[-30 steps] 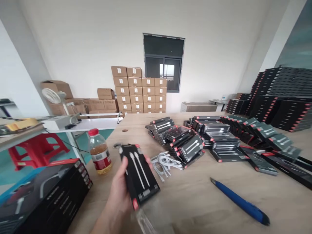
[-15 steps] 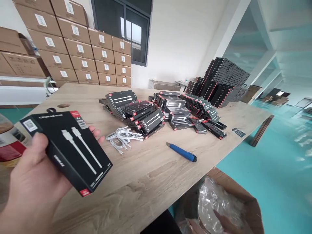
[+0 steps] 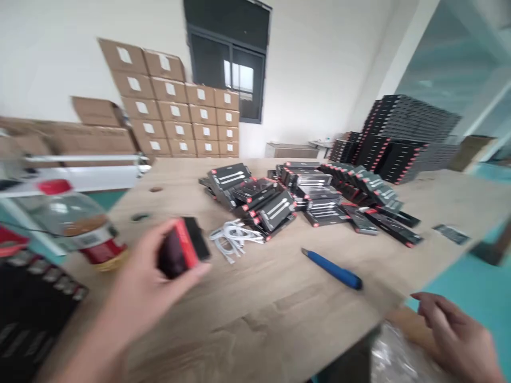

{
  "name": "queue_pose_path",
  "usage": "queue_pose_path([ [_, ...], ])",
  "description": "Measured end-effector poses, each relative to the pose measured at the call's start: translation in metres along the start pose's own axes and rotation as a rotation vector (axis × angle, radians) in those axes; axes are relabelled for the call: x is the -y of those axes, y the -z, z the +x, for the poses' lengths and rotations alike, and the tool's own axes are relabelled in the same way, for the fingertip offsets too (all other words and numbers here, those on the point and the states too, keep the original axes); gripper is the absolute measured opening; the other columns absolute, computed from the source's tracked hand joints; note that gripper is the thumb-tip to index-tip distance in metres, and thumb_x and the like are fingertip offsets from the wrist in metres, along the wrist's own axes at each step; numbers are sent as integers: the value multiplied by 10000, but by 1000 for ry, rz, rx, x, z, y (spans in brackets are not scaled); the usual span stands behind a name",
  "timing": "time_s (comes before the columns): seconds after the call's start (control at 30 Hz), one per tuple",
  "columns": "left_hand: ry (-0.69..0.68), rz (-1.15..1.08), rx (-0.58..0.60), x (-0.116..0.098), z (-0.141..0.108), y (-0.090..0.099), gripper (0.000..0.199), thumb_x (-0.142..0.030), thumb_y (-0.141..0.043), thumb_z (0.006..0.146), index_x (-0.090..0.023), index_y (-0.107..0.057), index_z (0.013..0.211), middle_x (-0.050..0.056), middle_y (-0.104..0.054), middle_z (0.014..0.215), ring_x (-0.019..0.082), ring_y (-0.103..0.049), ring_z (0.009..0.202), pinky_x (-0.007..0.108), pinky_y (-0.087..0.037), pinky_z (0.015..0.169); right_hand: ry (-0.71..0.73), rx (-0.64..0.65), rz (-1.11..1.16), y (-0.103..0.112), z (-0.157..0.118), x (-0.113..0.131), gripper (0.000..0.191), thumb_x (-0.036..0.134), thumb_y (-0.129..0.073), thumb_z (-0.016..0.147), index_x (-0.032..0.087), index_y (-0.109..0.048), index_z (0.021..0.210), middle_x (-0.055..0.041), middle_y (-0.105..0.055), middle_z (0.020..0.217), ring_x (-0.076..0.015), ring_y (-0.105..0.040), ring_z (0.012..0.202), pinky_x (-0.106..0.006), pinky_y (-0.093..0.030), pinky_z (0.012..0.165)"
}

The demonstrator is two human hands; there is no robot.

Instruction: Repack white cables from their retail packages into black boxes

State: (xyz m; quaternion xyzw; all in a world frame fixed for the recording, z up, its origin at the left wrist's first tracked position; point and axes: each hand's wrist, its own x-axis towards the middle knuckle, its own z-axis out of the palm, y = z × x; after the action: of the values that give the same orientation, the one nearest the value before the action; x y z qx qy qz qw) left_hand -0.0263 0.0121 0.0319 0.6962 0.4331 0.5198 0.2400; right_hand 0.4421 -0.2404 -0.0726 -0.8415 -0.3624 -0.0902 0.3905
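My left hand (image 3: 149, 282) is closed around a small black cable box (image 3: 199, 239), its red-striped end turned toward me, slightly blurred. The hand is over the left part of the table. White cables (image 3: 235, 236) lie loosely coiled just beyond it. At the lower right, my right hand (image 3: 459, 332) is over the edge of a cardboard carton (image 3: 411, 322) with clear plastic (image 3: 393, 356) in it. Its fingers are loosely bent, tips slightly apart, with nothing visible between them. A blue utility knife (image 3: 333, 268) lies on the table between my hands.
Printed cable boxes (image 3: 275, 210) lie heaped across the wooden table (image 3: 239, 303). Tall stacks of black boxes (image 3: 411, 127) stand at the back right. A red-capped bottle (image 3: 85, 229) and more black boxes (image 3: 32, 308) are at left. Cartons (image 3: 175, 111) line the wall.
The view has swung left. The box in my left hand has turned from its printed front to its red-striped end. My right hand now shows clearly at the lower right.
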Motion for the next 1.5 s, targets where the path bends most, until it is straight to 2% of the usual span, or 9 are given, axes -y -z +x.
queue_pose_path([
  [0.1,-183,189,69,-7,-14,-11,708,-402,-881,612,-239,-613,1247,76,-653,1242,342,-578,1199,495,-262,1208,251,182,376,-35,4,104,323,552,-645,759,258,-771,805,-101,-759,831,-267,-710,687,-333,-560,589],
  [0.23,-274,385,162,1,-20,-15,728,-312,-780,719,-242,-487,1382,114,-625,1268,349,-558,1211,493,-366,1092,573,543,816,-97,-11,257,251,385,-590,901,246,-748,1038,-67,-748,893,-210,-688,750,-290,-534,665],
  [0.3,-296,466,198,5,-20,-15,782,-335,-786,721,-245,-442,1417,125,-621,1285,352,-563,1193,504,-363,1059,659,663,903,-127,-19,311,278,367,-557,932,220,-720,1102,-38,-713,807,-181,-644,687,-284,-503,650],
  [0.37,-314,517,215,7,-19,-15,767,-371,-798,716,-261,-457,1393,116,-640,1274,352,-577,1172,516,-333,1061,739,711,938,-153,-29,338,285,358,-562,940,219,-709,1141,-23,-695,797,-174,-617,693,-294,-482,680],
  [0.53,-340,569,256,12,-14,-17,602,-279,-748,712,-298,-541,1277,55,-690,1189,313,-619,1120,505,-183,1169,611,889,1086,-182,-52,323,478,301,-537,940,197,-561,1406,-29,-683,853,-174,-604,709,-302,-482,666],
  [0.83,-314,628,386,12,-12,-25,677,-130,-652,660,-335,-547,1296,13,-693,1179,271,-626,1125,505,-26,1232,356,1118,1111,-180,-51,324,533,108,-563,789,253,-616,1300,-4,-761,971,-172,-662,834,-264,-481,685],
  [1.0,-347,628,344,8,-18,-32,550,-160,-669,708,-317,-572,1226,-8,-708,1200,244,-631,1125,517,-61,1239,252,1211,1103,-187,-53,320,799,121,-592,743,213,-379,1508,-1,-737,909,-198,-687,859,-289,-517,721],
  [1.27,-310,582,368,8,-21,-39,579,-128,-644,678,-320,-567,1219,-11,-702,1229,231,-608,1207,520,-9,1241,275,1008,1006,-186,-59,323,776,76,-554,635,233,-494,1393,26,-719,806,-194,-668,744,-300,-525,701],
  [1.5,-267,560,412,4,-20,-43,620,-133,-660,665,-316,-558,1249,21,-673,1304,259,-564,1289,527,7,1243,256,879,994,-186,-62,325,740,79,-500,608,187,-582,1336,-31,-751,958,-210,-687,867,-329,-534,830],
])
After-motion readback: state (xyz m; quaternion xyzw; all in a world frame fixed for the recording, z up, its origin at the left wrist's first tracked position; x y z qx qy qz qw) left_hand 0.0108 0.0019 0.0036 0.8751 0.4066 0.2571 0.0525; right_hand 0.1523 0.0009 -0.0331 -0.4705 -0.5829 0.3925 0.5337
